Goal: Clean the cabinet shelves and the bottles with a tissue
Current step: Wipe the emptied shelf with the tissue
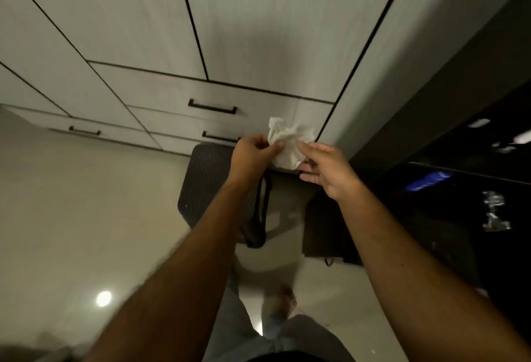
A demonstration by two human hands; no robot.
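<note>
A crumpled white tissue (289, 143) is held up in front of me between both hands. My left hand (254, 155) pinches its left edge with thumb and fingers closed. My right hand (327, 168) touches its right side with the thumb and fingertips, the other fingers spread. To the right stands a dark open cabinet (465, 160) with shelves. On them I make out a blue bottle-like object (428, 181) and a shiny clear item (494, 215), both blurred.
Pale wardrobe doors and drawers with black handles (212, 106) fill the wall ahead. A dark woven bag (209, 183) and another dark bag (324, 226) sit on the glossy floor below my hands. My legs and a foot (283, 301) show at the bottom.
</note>
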